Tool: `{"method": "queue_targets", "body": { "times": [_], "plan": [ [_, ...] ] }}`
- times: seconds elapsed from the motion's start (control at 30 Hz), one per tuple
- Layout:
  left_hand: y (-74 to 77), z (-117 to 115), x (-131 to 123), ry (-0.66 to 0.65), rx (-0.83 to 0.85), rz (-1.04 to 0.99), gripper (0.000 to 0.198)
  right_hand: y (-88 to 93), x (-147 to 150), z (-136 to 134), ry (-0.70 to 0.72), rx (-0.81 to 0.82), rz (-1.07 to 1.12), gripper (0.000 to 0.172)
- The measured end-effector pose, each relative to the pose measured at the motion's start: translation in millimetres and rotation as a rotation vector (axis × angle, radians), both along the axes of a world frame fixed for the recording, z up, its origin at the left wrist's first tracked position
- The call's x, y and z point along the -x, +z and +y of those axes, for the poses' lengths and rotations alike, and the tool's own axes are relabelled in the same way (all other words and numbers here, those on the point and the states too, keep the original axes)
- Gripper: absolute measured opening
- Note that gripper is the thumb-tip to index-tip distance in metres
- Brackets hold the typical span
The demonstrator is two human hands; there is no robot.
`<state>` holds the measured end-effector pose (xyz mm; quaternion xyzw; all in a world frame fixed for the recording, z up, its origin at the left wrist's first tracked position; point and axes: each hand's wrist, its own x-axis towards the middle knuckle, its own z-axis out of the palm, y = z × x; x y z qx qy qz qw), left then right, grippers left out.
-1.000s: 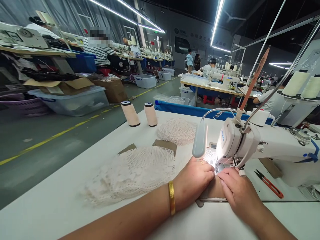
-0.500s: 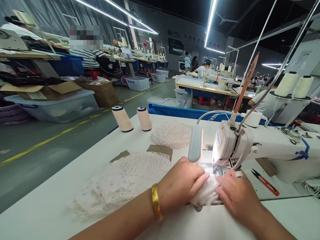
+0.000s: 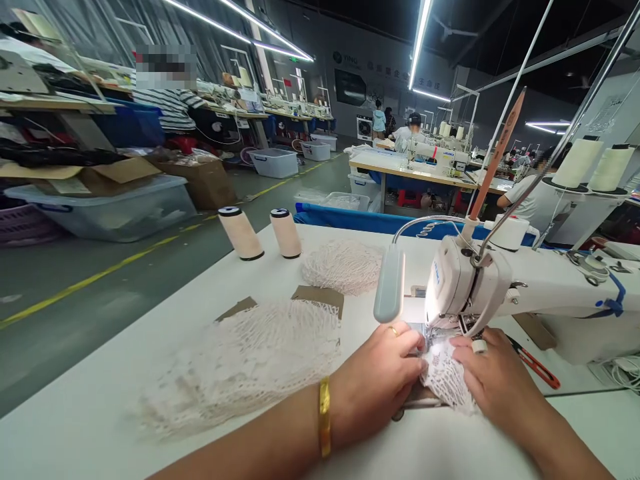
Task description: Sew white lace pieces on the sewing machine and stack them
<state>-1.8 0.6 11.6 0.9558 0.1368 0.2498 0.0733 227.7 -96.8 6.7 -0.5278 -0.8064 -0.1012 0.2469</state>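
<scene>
A small piece of white lace (image 3: pixel 449 381) lies under the needle area of a white sewing machine (image 3: pixel 453 283), lit by the lamp. My left hand (image 3: pixel 385 363), with curled fingers, pinches the lace's left edge close to the presser foot. On the other side, my right hand (image 3: pixel 493 367) grips its right edge between thumb and fingers; some fingertips are hidden behind the machine head. Left of the machine, a large white lace piece (image 3: pixel 250 360) is spread on the white table (image 3: pixel 95 427). Behind it sits a round pile of lace (image 3: pixel 343 267).
Two pale thread cones (image 3: pixel 241 235) stand at the table's far left edge. Red-handled thread snips (image 3: pixel 537 365) lie beside my right hand. Brown card (image 3: pixel 320 297) shows under the lace. A grey lamp (image 3: pixel 390 283) hangs just left of the needle. Co-workers sit at other machines beyond.
The lace under the needle has turned and shifted right, its openwork now showing. My left hand has moved right with fingers more curled; my right hand has shifted slightly right and partly covers the snips.
</scene>
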Motion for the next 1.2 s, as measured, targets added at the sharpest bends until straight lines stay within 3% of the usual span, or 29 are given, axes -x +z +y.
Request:
{"method": "queue_targets", "body": {
  "times": [0.17, 0.43, 0.6, 1.03, 1.2],
  "plan": [
    [-2.6, -6, 0, -0.073, 0.038, -0.034, 0.023, -0.5, 10, -4, 0.157, 0.142, 0.037, 0.031],
    [-4.2, -8, 2, -0.042, 0.008, 0.005, 0.019, -1.2, 8, -3, 0.117, 0.141, 0.027, 0.025],
    [-7.0, -7, -1, -0.023, -0.009, -0.016, 0.018, -3.9, 5, -1, 0.075, 0.131, -0.039, 0.028],
    [-10.9, -5, -3, -0.016, -0.001, -0.036, 0.019, -8.4, 6, 3, 0.016, 0.161, 0.031, 0.037],
    [-9.9, -4, -4, -0.001, -0.006, -0.036, 0.021, -7.1, 7, 1, 0.071, 0.087, 0.0, 0.037]
  ]
}}
